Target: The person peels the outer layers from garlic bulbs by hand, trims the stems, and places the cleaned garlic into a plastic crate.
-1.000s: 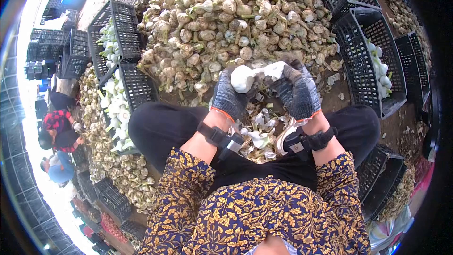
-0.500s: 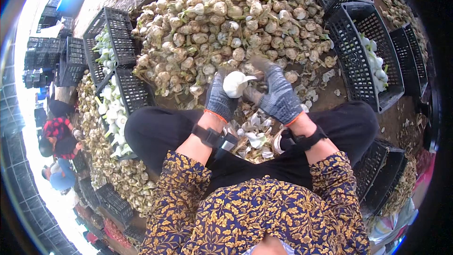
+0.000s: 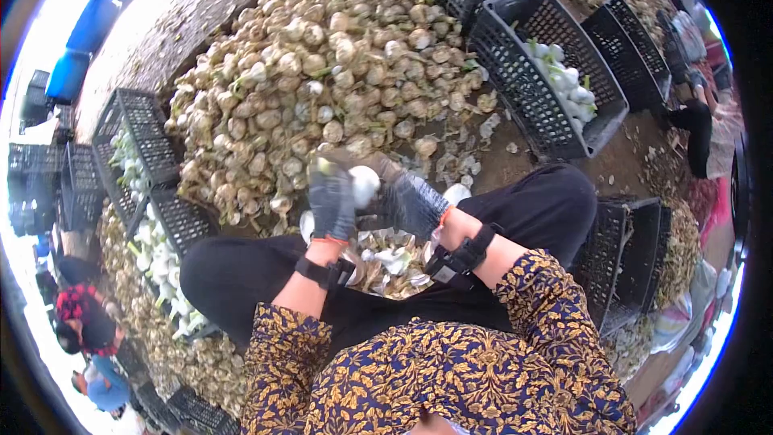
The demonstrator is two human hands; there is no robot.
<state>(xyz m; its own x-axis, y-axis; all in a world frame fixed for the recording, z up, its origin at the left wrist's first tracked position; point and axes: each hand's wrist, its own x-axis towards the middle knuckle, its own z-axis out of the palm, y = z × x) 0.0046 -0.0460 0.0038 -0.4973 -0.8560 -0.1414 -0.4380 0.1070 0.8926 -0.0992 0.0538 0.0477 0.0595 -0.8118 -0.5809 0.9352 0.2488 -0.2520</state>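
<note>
A white garlic bulb (image 3: pixel 365 186) is between my two hands, above my lap. My left hand (image 3: pixel 331 203), in a grey knitted glove with an orange cuff, is closed around its left side. My right hand (image 3: pixel 412 203), gloved alike, comes in from the right with its fingers curled against the bulb; motion blurs the fingertips. Below the hands, loose garlic skins (image 3: pixel 392 260) lie between my crossed legs. Just beyond them spreads a large heap of unpeeled, soil-stained garlic (image 3: pixel 322 89).
A black crate (image 3: pixel 555 72) with clean white bulbs stands at the right of the heap. On the left is another crate (image 3: pixel 149 141) of white bulbs. Nested black crates (image 3: pixel 620 266) sit beside my right knee. A person in red check (image 3: pixel 80 306) is at the far left.
My view has swung, so the heap and crates sit further left in the picture. The bulb is still in my left hand; my right fingers have come in closer against it.
</note>
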